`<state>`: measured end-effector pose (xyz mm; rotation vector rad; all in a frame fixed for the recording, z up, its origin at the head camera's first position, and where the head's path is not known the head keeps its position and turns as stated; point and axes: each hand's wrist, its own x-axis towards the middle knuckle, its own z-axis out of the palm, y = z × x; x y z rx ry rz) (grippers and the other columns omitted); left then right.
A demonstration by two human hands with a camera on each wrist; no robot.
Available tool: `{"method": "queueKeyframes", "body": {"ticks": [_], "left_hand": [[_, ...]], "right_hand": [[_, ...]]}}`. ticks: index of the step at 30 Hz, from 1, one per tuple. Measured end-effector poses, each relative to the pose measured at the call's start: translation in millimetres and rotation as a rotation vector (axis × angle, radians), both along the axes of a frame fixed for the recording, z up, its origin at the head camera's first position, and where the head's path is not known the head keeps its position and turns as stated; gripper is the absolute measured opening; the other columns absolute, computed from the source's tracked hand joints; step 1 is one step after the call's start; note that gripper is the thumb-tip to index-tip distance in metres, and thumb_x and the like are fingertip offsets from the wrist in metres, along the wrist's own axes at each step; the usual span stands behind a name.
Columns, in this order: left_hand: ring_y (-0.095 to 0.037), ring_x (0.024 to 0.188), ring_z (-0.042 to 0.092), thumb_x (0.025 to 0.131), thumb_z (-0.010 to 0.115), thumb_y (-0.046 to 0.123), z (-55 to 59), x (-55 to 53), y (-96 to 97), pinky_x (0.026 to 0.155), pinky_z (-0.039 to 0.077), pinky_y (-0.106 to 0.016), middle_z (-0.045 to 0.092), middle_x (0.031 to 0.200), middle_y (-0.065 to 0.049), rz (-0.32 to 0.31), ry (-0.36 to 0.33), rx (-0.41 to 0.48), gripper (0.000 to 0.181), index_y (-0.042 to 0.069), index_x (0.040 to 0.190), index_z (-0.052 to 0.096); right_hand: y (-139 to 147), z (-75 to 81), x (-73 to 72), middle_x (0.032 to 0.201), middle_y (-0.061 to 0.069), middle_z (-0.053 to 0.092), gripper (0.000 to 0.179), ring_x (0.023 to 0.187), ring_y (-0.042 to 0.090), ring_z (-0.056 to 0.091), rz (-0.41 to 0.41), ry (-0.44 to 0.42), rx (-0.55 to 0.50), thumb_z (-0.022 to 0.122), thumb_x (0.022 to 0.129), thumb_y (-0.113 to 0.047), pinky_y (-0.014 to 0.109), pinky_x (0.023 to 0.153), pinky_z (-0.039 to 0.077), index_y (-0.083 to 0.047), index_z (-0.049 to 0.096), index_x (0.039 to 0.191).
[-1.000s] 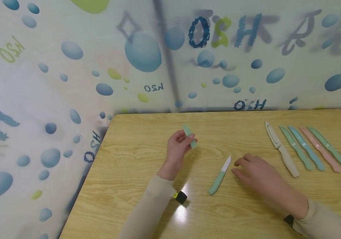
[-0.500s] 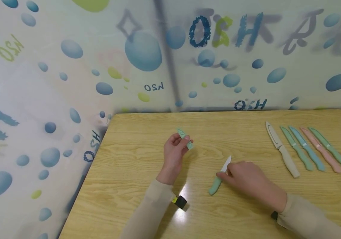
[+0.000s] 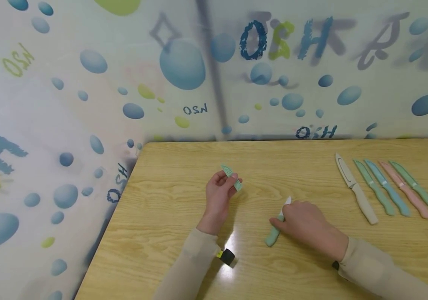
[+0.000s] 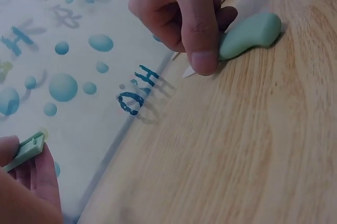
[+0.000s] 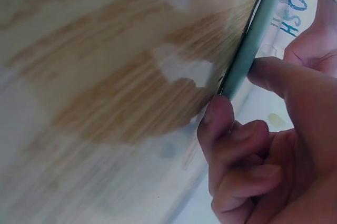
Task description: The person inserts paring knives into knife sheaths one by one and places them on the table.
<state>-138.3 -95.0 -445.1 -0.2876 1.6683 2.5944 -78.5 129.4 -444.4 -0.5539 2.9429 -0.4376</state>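
In the head view my left hand (image 3: 217,198) pinches a small mint-green blade sheath (image 3: 227,170) between thumb and fingers, above the table. The sheath's open end (image 4: 38,142) shows in the left wrist view. My right hand (image 3: 309,223) has thumb and fingers at either side of a paring knife (image 3: 272,237) with a mint-green handle and white blade. Its blade points away and part of it is hidden behind the fingers. In the right wrist view thumb and forefinger grip the handle (image 5: 254,39), which lies low along the wood surface.
On the right of the wooden table (image 3: 161,233) several sheathed knives lie in a slanted row: a cream knife (image 3: 356,189), a green knife (image 3: 373,186), a blue knife (image 3: 387,187), a pink knife (image 3: 405,189) and a larger green knife (image 3: 418,189). A patterned wall (image 3: 184,121) borders the table.
My right hand has moved left to the paring knife and now grips it near the base of the blade. My left hand has shifted slightly left and tilted the sheath.
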Motion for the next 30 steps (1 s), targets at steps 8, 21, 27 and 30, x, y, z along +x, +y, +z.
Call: {"method": "queueKeyframes", "body": {"ticks": [8, 21, 27, 30], "left_hand": [[-0.016, 0.087, 0.071, 0.099, 0.068, 0.002, -0.4, 1.1, 0.4, 0.082, 0.062, -0.026, 0.064, 0.1, -0.007, 0.002, -0.006, 0.014, 0.039, -0.014, 0.13, 0.05], [-0.015, 0.088, 0.071, 0.1, 0.067, 0.003, -4.8, 1.0, 1.0, 0.083, 0.062, -0.024, 0.064, 0.101, -0.007, 0.011, -0.033, 0.014, 0.037, -0.012, 0.13, 0.051], [-0.018, 0.089, 0.074, 0.101, 0.066, 0.003, -7.3, 2.4, 3.2, 0.086, 0.062, -0.027, 0.065, 0.106, -0.012, 0.001, -0.027, 0.038, 0.036, -0.011, 0.129, 0.05], [-0.021, 0.094, 0.075, 0.101, 0.066, 0.004, -8.0, 3.6, 4.3, 0.089, 0.062, -0.03, 0.068, 0.115, -0.021, -0.012, -0.02, 0.049, 0.032, -0.009, 0.126, 0.051]], "right_hand": [[4.1, -0.3, 0.4, 0.05, -0.007, 0.036, 0.048, 0.044, 0.006, 0.032, 0.004, -0.037, -0.038, 0.073, 0.096, -0.03, 0.02, 0.04, 0.025, -0.016, 0.046, 0.06], [9.7, 1.0, -0.3, 0.049, -0.011, 0.03, 0.049, 0.046, 0.005, 0.025, -0.011, -0.085, -0.102, 0.065, 0.091, -0.018, 0.019, 0.041, 0.023, -0.019, 0.043, 0.047], [16.6, 6.3, 2.6, 0.052, -0.008, 0.037, 0.04, 0.047, 0.009, 0.033, -0.034, -0.02, -0.099, 0.069, 0.092, -0.021, 0.025, 0.042, 0.027, -0.018, 0.045, 0.06], [20.7, 10.8, 4.6, 0.055, -0.006, 0.041, 0.037, 0.049, 0.01, 0.035, -0.048, -0.033, -0.102, 0.071, 0.093, -0.022, 0.025, 0.044, 0.028, -0.018, 0.047, 0.066]]}}
